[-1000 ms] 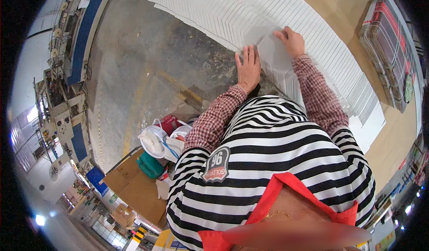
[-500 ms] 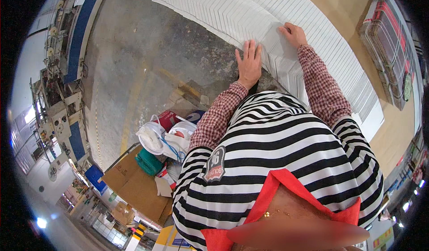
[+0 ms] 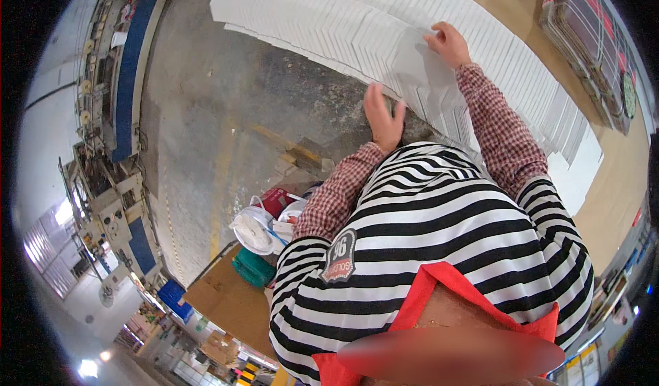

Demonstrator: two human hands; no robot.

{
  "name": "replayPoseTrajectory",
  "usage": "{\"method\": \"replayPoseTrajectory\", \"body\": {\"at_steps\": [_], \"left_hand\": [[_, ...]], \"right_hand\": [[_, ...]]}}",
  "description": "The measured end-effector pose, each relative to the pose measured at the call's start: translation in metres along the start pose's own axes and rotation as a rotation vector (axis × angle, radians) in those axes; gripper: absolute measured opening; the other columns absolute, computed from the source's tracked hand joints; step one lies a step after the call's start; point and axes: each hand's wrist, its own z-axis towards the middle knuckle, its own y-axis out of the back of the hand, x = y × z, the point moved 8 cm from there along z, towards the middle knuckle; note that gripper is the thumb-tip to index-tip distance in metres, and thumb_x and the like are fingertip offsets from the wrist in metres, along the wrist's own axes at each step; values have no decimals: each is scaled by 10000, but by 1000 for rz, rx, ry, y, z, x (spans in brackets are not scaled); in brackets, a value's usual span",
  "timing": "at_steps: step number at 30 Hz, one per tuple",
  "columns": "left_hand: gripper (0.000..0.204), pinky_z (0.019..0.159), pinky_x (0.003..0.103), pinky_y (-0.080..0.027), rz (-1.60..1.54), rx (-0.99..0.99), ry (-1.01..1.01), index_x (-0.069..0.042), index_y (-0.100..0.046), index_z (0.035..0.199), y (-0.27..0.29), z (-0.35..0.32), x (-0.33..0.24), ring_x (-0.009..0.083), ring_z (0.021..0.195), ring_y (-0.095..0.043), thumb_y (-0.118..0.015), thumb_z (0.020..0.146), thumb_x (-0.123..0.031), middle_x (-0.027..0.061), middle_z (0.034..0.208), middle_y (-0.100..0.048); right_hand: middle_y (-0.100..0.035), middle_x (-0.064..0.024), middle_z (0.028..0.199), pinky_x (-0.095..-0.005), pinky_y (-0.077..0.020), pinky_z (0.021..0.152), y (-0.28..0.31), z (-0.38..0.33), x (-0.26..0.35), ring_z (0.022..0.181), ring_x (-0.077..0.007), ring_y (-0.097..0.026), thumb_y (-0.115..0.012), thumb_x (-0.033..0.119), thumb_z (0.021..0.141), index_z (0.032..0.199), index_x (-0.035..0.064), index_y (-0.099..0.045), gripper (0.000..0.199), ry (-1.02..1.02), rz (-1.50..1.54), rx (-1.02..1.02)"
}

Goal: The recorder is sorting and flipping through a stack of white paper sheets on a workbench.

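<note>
White folded sheets (image 3: 384,42), overlapping like shingles, lie in long rows across a brown surface in front of me. My left hand (image 3: 384,119) is at the near edge of the rows, its fingers stretched and the thumb apart, a little blurred. Nothing shows in it. Farther right, my right hand (image 3: 449,45) hovers over or lightly touches the sheets; I cannot tell which. Its fingers are loosely bent, with the thumb apart from the index finger and nothing between them. A shadow falls on the sheets beside it.
A strapped stack of plaid-printed flat pieces (image 3: 590,49) lies on the brown board (image 3: 511,1) at the right. By my left elbow are a white tub (image 3: 254,229), a green item (image 3: 254,268) and a cardboard box (image 3: 223,297). Machinery (image 3: 110,200) lines the far left.
My left hand has come slightly away from the sheets' edge, its fingers lifting and the thumb spreading. My right hand has shifted slightly, its thumb and index finger parting. The whole view has turned a little.
</note>
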Motion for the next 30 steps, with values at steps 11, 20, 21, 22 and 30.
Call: {"method": "replayPoseTrajectory", "body": {"at_steps": [11, 20, 21, 22, 30], "left_hand": [[845, 1011, 470, -159, -1574, 230, 1484, -138, -103, 1366, -143, -108, -25, 317, 1229, -228, -336, 762, -680, 133, 1382, -171], [856, 1029, 427, -165, -2084, -220, 1167, -143, -215, 1343, -157, -98, -26, 277, 1247, -227, -190, 734, -745, 59, 1384, -223], [848, 1029, 424, -169, -1961, -255, 1248, -146, -233, 1337, -159, -92, -40, 283, 1244, -236, -160, 738, -741, 66, 1381, -235], [848, 1029, 424, -169, -1975, -233, 1241, -146, -233, 1337, -162, -86, -49, 283, 1244, -236, -160, 738, -741, 66, 1381, -235], [887, 1009, 503, -162, -1948, -31, 1312, -113, -242, 1332, -159, -82, -66, 329, 1254, -221, -42, 732, -734, 108, 1374, -245]], "right_hand": [[-612, -87, 891, -285, -456, 726, -11, -2, -16, 794, -183, -581, -573, 373, 791, 1026, 53, -597, 398, 39, 82, 218], [-588, -120, 983, -297, -436, 751, 50, -51, -27, 888, -194, -546, -514, 347, 836, 1041, 51, -580, 366, 50, -253, 279], [-588, -120, 983, -297, -436, 751, 71, -63, -43, 888, -194, -546, -514, 347, 836, 1041, 51, -580, 366, 40, -273, 266], [-586, -136, 892, -315, -435, 690, 85, -79, -64, 800, -216, -554, -517, 357, 823, 942, 46, -604, 344, -16, -206, 259], [-555, -172, 934, -372, -415, 795, 80, -133, -63, 897, -313, -506, -544, 362, 791, 936, 13, -604, 384, 80, -199, 53]]}}
